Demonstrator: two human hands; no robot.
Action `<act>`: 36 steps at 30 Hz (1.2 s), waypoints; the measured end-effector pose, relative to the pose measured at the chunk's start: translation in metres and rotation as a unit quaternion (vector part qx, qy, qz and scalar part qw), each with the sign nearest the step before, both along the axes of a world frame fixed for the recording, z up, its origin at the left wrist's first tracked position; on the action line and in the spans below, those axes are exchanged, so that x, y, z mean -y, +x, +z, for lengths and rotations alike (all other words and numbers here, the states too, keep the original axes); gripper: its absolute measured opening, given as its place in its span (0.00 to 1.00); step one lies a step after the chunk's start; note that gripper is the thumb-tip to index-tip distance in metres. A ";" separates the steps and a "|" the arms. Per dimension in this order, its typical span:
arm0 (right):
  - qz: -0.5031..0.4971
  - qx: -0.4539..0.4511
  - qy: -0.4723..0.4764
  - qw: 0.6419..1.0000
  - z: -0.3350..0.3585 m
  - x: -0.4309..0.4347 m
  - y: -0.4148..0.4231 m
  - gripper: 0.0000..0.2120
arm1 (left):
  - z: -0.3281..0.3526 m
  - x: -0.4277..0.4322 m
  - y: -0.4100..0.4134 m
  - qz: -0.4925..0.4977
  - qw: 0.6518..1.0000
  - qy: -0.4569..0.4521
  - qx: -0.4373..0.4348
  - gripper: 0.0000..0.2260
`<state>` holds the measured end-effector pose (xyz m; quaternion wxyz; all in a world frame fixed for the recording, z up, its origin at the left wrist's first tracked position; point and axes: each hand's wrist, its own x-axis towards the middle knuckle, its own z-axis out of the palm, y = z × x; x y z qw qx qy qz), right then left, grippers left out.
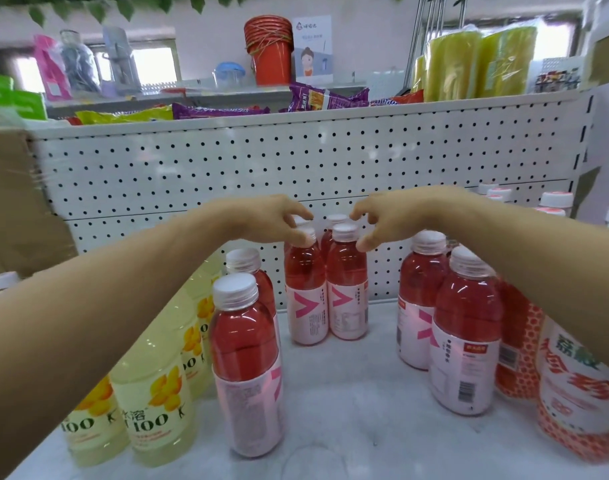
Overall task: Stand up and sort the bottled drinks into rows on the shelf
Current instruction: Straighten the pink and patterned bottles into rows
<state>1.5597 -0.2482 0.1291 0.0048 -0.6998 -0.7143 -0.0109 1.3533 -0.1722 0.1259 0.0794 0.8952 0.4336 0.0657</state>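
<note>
Rear btls mostly hidden — L hand pinches cap of left red-drink btl, R hand by right btl — grip unclear.

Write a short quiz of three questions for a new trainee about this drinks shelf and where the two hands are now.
1. True or false: the red bottles on the shelf are lying on their sides.
2. Where do the yellow bottles stand? A) at the left of the shelf B) at the right of the shelf C) on the floor
3. Fill in: the left hand and the right hand both reach to the pair of red bottles at the ___ of the shelf.
Key: 1 false; 2 A; 3 back.
</note>
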 end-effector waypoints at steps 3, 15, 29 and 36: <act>-0.077 0.067 -0.050 0.994 0.006 0.022 0.006 0.29 | 0.003 0.018 -0.024 0.044 0.998 -0.038 -0.007 0.26; -0.056 -0.039 -0.038 0.997 0.006 0.038 -0.002 0.19 | -0.002 0.032 -0.038 0.042 0.997 -0.051 0.031 0.15; 0.058 -0.271 0.143 0.950 -0.064 0.048 -0.026 0.26 | -0.025 0.049 -0.020 -0.038 0.983 -0.063 0.167 0.22; 0.074 -0.244 0.109 0.961 -0.067 0.046 -0.016 0.37 | -0.019 0.050 -0.014 -0.026 0.997 -0.007 0.078 0.23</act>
